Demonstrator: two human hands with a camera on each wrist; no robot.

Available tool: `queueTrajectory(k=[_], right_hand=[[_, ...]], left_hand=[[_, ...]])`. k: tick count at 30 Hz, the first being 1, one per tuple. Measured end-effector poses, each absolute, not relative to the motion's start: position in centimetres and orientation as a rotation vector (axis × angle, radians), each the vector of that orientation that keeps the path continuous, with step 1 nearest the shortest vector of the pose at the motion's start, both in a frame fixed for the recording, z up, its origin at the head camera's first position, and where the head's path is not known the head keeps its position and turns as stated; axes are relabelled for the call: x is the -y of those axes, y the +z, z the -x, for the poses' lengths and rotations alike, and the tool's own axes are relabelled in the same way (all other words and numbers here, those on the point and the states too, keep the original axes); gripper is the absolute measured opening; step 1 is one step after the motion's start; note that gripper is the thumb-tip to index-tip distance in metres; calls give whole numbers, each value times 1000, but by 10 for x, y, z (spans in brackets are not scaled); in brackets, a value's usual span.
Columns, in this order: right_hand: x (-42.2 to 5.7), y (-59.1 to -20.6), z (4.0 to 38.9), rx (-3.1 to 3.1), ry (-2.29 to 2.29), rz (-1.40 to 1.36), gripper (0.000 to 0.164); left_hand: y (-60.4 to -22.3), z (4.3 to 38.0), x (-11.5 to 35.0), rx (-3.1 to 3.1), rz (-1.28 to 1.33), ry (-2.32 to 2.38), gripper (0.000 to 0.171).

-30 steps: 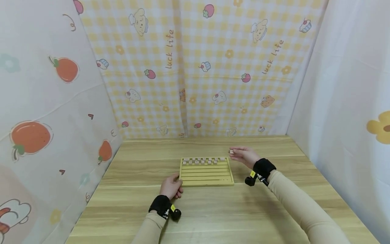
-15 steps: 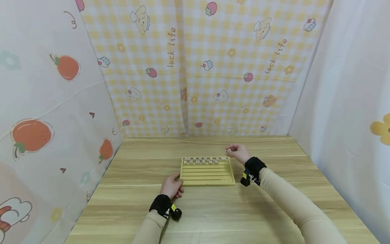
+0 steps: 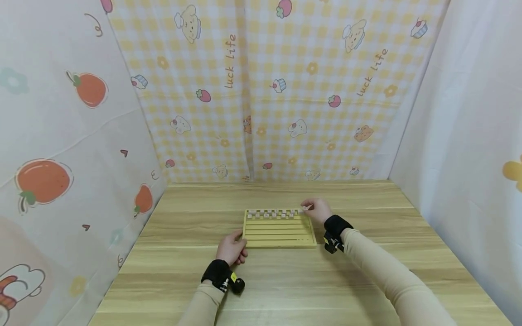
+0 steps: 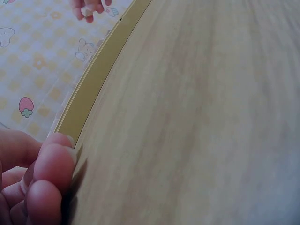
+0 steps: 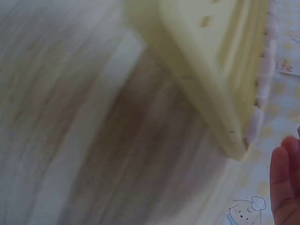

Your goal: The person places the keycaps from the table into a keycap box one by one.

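A shallow yellow tray (image 3: 279, 232) with raised ridges lies on the table. Along its back stand two rows of small whitish keycap-like pieces (image 3: 274, 215). My left hand (image 3: 230, 250) grips the tray's front left corner; in the left wrist view its curled fingertips (image 4: 55, 161) press against the tray's yellow side (image 4: 93, 79). Over the tray's back right corner, my right hand (image 3: 319, 210) pinches one small white keycap-like piece (image 3: 305, 208). The right wrist view catches only part of the right hand (image 5: 285, 183), and the held piece is not visible there.
A wood-grain table (image 3: 269, 285) carries the tray. Patterned cloth (image 3: 281, 149) hangs behind it, with a white printed cloth (image 3: 98, 136) on the left and another white cloth (image 3: 456, 127) on the right. A small camera is strapped to each wrist.
My right hand has moved left and down with the small white piece, from beside the tray to its back right corner. The left hand keeps its hold on the tray.
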State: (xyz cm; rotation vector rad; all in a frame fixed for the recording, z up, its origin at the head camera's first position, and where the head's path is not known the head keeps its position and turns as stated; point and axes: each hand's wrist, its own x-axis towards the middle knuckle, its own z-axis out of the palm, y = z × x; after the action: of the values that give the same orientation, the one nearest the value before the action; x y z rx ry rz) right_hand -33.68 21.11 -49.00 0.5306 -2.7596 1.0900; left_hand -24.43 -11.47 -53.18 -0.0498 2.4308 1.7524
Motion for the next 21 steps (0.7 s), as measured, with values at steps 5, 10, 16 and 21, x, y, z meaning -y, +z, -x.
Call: queueTrajectory(k=[5, 10, 16, 21], right_hand=[[-207, -496, 336, 2805, 946, -561, 23], [-199, -495, 331, 2913, 888, -503, 18], [-192, -495, 330, 2960, 760, -477, 12], [-190, -499, 332, 2985, 686, -455, 13]], left_hand=[[-530, 245, 114, -2435, 61, 1749, 52], [-530, 245, 115, -2441, 58, 1744, 52], [-533, 246, 115, -2444, 61, 1744, 52], [-534, 246, 115, -2436, 44, 1755, 52]])
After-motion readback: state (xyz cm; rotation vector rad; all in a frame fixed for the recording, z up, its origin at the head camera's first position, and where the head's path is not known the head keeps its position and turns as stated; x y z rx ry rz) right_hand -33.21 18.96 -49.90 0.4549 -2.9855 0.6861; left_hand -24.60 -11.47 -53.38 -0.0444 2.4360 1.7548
